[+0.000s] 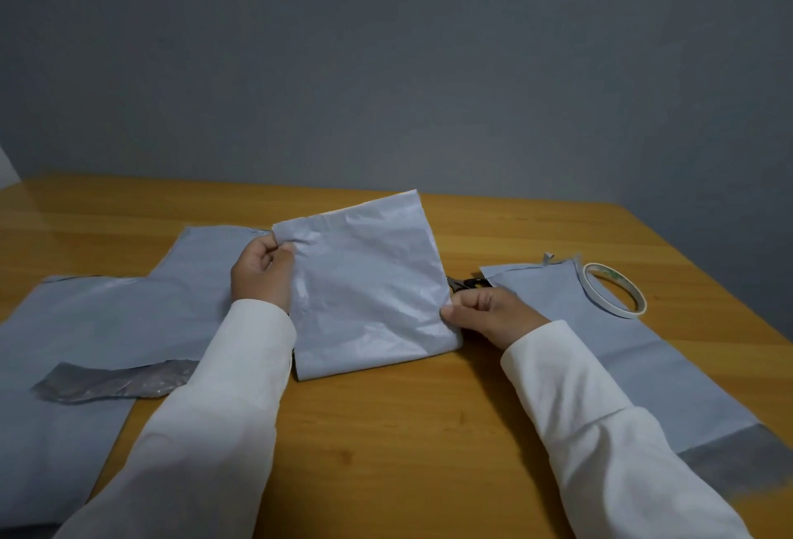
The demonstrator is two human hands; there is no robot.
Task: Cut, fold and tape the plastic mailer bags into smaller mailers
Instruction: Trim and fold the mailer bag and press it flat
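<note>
wooden table [386, 431] | left hand [259, 276], right hand [489, 315] fingers pinch small mailer [369, 285]

Two arms enter from 6 o'clock, both in long white sleeves. Left sleeve [214, 405]: plain, smooth fabric, loose on the forearm, with soft creases and a straight cuff band at the wrist. Right sleeve [600, 422]: same white cloth, with a diagonal fold crossing mid-forearm and the cuff snug at the wrist. No buttons, logos or print visible. Left hand [261, 276] and right hand [493, 315] bare; no rings, watch or gloves in view.
</note>
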